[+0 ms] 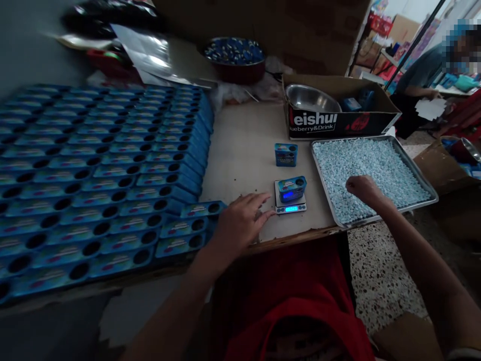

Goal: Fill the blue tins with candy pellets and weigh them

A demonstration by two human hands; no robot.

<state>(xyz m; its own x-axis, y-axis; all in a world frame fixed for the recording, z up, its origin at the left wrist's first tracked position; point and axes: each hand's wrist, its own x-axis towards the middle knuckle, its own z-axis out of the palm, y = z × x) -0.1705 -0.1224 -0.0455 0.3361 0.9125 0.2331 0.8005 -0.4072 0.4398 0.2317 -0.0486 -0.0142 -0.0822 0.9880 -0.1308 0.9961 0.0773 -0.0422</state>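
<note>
My left hand [240, 218] is open, fingers stretched toward a small digital scale [302, 206] with a lit blue display. On the scale's plate stands a blue container [293, 188] with a dark round opening in its top. Another blue container [285, 156] stands upright just behind the scale. My right hand [364, 190] is closed, its fingers bunched low over pale blue and white pellets [361, 155] that look like candies. They fill a shallow metal tray [419, 204]. Whatever those fingers hold is hidden.
Rows of similar blue containers [112, 173] cover the table's left side. Behind stand a red bowl [240, 72] of blue pieces and a cardboard box [311, 131] holding a metal bowl [311, 99]. At the far right another person [421, 70] holds something white; an open carton [434, 165] is nearer.
</note>
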